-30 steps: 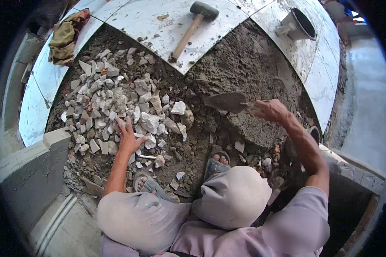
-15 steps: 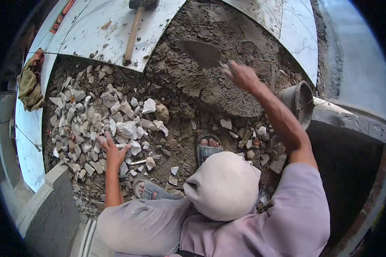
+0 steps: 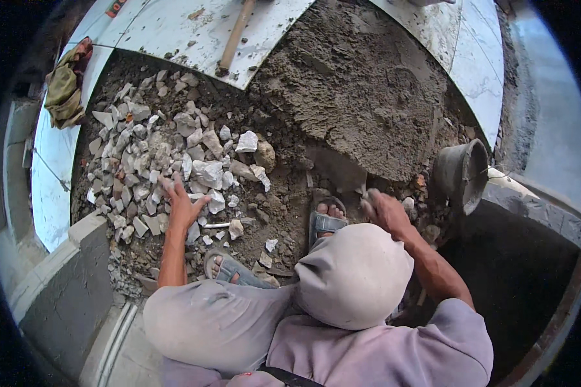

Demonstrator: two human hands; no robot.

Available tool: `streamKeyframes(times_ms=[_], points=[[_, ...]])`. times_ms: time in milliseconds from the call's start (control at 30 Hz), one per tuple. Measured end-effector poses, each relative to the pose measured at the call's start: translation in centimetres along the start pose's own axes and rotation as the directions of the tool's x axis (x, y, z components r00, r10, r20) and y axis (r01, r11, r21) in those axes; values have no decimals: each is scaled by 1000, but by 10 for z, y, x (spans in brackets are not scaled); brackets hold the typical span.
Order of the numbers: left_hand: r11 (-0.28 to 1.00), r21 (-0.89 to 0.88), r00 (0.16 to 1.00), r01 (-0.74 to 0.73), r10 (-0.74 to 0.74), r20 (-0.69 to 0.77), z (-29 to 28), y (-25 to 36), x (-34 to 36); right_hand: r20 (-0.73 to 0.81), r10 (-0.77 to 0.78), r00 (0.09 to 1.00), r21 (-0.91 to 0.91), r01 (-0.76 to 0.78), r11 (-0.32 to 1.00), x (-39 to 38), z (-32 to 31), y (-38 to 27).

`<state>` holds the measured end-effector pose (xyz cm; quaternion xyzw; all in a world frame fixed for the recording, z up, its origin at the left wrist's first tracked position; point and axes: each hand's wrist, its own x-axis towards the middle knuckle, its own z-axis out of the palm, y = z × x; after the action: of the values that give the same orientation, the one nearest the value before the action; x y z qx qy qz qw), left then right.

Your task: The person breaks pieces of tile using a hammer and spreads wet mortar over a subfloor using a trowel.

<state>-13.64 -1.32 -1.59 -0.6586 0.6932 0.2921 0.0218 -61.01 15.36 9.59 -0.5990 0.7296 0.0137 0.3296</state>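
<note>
My right hand (image 3: 388, 211) is closed round the handle of a trowel (image 3: 339, 169). The trowel's pointed blade is low at the near edge of a bed of wet grey mortar (image 3: 374, 97), just beyond my right sandal (image 3: 327, 224). On the left, my left hand (image 3: 182, 208) rests with spread fingers at the near side of a heap of broken stones (image 3: 142, 155). Its fingertips touch the stones, and nothing is seen gripped in it. Pale larger stones (image 3: 208, 173) lie just past the thumb.
White marbled tiles (image 3: 193, 32) border the mortar, with a wooden-handled hammer (image 3: 235, 39) on one. A grey bucket (image 3: 455, 171) stands right of my right hand. A crumpled cloth (image 3: 66, 90) lies far left. Low concrete walls (image 3: 71, 297) and a dark pit (image 3: 516, 258) flank me.
My right hand has drawn the trowel back from the middle of the mortar to its near edge, close to my foot. My left hand stays on the stones. The view has shifted slightly.
</note>
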Motion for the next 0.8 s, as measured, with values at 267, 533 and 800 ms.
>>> streamKeyframes(times_ms=[267,533,800], points=[[999,38,1000,2,-2,-10,3,-9,-1,238,86,967,-45,-78,996,1,-34,-2],[998,40,999,-47,48,-15,1,-4,0,236,19,971,161,-58,985,38,-14,-53],[997,-63,999,-33,33,3,4,-9,1,-49,-28,998,-142,20,990,55,-21,-45]])
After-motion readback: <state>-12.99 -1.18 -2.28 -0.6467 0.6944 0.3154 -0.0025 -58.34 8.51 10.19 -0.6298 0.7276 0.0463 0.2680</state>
